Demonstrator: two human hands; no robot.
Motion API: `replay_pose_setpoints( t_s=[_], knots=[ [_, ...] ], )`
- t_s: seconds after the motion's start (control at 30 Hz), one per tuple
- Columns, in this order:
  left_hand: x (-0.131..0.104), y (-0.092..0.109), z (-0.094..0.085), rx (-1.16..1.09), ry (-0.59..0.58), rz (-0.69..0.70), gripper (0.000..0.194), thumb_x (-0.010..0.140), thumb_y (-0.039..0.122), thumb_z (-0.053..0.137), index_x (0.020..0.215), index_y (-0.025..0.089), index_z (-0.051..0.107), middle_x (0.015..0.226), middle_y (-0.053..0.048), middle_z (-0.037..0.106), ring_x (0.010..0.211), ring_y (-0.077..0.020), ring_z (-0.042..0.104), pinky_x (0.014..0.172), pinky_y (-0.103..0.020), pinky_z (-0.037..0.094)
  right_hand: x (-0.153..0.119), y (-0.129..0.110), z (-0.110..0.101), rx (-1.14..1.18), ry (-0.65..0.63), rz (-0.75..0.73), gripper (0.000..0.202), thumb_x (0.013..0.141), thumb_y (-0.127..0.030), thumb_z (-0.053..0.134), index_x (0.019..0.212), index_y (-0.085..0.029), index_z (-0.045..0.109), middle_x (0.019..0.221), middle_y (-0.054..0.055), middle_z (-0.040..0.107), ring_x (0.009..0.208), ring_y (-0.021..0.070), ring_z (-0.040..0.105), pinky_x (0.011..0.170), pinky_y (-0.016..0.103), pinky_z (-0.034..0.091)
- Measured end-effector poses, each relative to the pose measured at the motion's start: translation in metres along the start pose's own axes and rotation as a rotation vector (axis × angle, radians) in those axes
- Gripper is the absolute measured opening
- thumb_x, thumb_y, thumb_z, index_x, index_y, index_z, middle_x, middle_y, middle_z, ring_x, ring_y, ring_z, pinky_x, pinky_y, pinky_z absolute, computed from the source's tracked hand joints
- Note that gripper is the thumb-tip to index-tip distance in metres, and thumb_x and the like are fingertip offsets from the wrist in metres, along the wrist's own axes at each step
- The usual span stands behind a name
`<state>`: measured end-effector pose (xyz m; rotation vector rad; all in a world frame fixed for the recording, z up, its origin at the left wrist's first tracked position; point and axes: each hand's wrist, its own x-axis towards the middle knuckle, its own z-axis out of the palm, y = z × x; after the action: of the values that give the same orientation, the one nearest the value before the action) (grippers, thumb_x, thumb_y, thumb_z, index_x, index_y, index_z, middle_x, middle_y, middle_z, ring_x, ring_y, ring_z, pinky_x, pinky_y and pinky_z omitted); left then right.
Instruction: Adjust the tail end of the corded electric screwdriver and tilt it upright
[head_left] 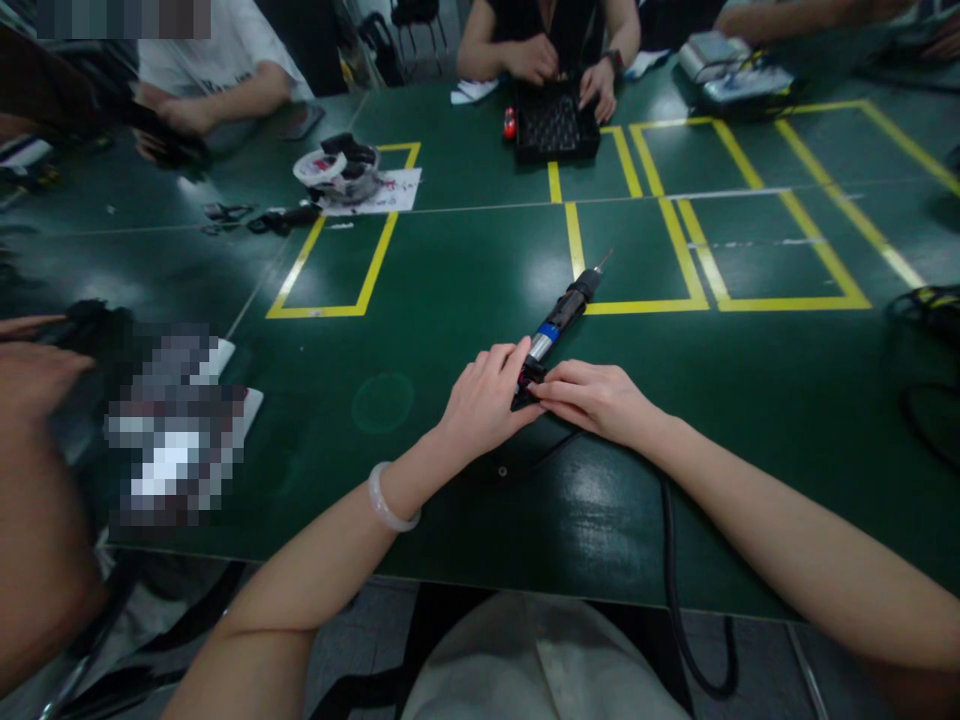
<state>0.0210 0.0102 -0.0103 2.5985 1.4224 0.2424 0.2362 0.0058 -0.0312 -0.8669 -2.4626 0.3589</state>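
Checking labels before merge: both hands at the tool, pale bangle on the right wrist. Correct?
Wrong wrist: the head view shows the bangle on the left one. The left hand and right hand are both at the tool, as you say.

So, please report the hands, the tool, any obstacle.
Left hand gripping tool, rear end; right hand there too, grip partly hidden. Tip pointing away. Possible snag: black cable over table edge.

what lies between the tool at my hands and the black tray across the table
In the head view, the green tabletop lies between the tool and the black tray, with yellow tape and a pale seam.
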Motion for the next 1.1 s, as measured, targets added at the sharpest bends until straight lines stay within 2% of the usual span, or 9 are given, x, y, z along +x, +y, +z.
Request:
replay_pose_setpoints(
  t_s=[0.17, 0.27, 0.4, 0.57, 0.7, 0.83, 0.97, 1.1],
  knots=[
    [-0.001, 0.005, -0.001, 0.091, 0.011, -0.009, 0.081, 0.093, 0.061, 0.058, 0.155, 0.013, 0.035, 0.138, -0.018, 0.054, 0.115, -0.0318, 0.056, 0.092, -0.042, 0.047, 0.002, -0.003, -0.005, -0.038, -0.004, 0.006, 0.035, 0.104, -0.039, 0.048, 0.11, -0.02, 0.077, 0.091, 0.01, 0.071, 0.083, 0.0206, 0.065, 0.07, 0.031, 0.049],
    [-0.001, 0.01, -0.001, 0.132, 0.003, -0.034, 0.075, 0.098, 0.055, 0.054, 0.155, 0.011, 0.035, 0.136, -0.018, 0.054, 0.115, -0.0316, 0.055, 0.092, -0.042, 0.046, 0.002, -0.002, -0.004, 0.043, 0.01, 0.046, 0.034, 0.103, -0.039, 0.05, 0.111, -0.02, 0.077, 0.09, 0.009, 0.07, 0.083, 0.0204, 0.065, 0.069, 0.03, 0.048],
    [0.0, 0.013, 0.002, 0.132, 0.019, -0.054, 0.065, 0.101, 0.043, 0.05, 0.154, 0.009, 0.035, 0.136, -0.018, 0.054, 0.116, -0.0304, 0.054, 0.094, -0.04, 0.046, 0.001, 0.004, -0.003, 0.307, 0.081, 0.206, 0.029, 0.099, -0.037, 0.056, 0.115, -0.019, 0.073, 0.084, 0.005, 0.068, 0.068, 0.0152, 0.061, 0.066, 0.028, 0.048],
    [0.0, 0.0, 0.005, 0.138, 0.06, -0.043, 0.068, 0.099, 0.04, 0.056, 0.156, 0.012, 0.033, 0.138, -0.018, 0.053, 0.118, -0.0314, 0.054, 0.095, -0.041, 0.046, 0.002, 0.012, -0.005, 0.723, 0.185, 0.477, 0.033, 0.095, -0.048, 0.059, 0.103, -0.018, 0.07, 0.068, -0.001, 0.061, 0.056, 0.0121, 0.055, 0.056, 0.025, 0.046],
    [-0.001, -0.023, 0.0, 0.166, 0.064, -0.083, 0.068, 0.1, 0.04, 0.053, 0.157, 0.01, 0.032, 0.138, -0.019, 0.053, 0.117, -0.0317, 0.054, 0.098, -0.042, 0.047, 0.005, 0.006, -0.005, 0.904, 0.249, 0.567, 0.038, 0.091, -0.054, 0.062, 0.098, -0.017, 0.069, 0.064, -0.002, 0.059, 0.054, 0.0116, 0.053, 0.051, 0.024, 0.044],
    [-0.002, -0.054, -0.008, 0.212, 0.061, -0.172, 0.067, 0.102, 0.043, 0.047, 0.158, 0.008, 0.032, 0.138, -0.02, 0.052, 0.115, -0.0326, 0.054, 0.097, -0.044, 0.049, 0.008, -0.005, 0.002, 1.001, 0.295, 0.569, 0.036, 0.09, -0.052, 0.064, 0.097, -0.018, 0.069, 0.063, -0.002, 0.059, 0.055, 0.0114, 0.052, 0.051, 0.024, 0.043],
    [-0.005, -0.094, -0.017, 0.268, 0.066, -0.305, 0.069, 0.102, 0.045, 0.044, 0.158, 0.006, 0.032, 0.138, -0.022, 0.051, 0.117, -0.0357, 0.055, 0.098, -0.047, 0.049, 0.009, -0.008, 0.008, 1.064, 0.334, 0.577, 0.031, 0.091, -0.047, 0.065, 0.098, -0.017, 0.069, 0.065, -0.001, 0.061, 0.056, 0.0109, 0.052, 0.052, 0.024, 0.043],
    [-0.01, -0.144, -0.026, 0.329, 0.081, -0.422, 0.069, 0.101, 0.046, 0.042, 0.157, 0.006, 0.033, 0.139, -0.025, 0.05, 0.121, -0.0398, 0.053, 0.101, -0.051, 0.047, 0.008, -0.004, 0.009, 1.121, 0.371, 0.595, 0.029, 0.09, -0.046, 0.066, 0.098, -0.018, 0.069, 0.065, -0.002, 0.061, 0.056, 0.0116, 0.054, 0.051, 0.024, 0.045]
  ],
)
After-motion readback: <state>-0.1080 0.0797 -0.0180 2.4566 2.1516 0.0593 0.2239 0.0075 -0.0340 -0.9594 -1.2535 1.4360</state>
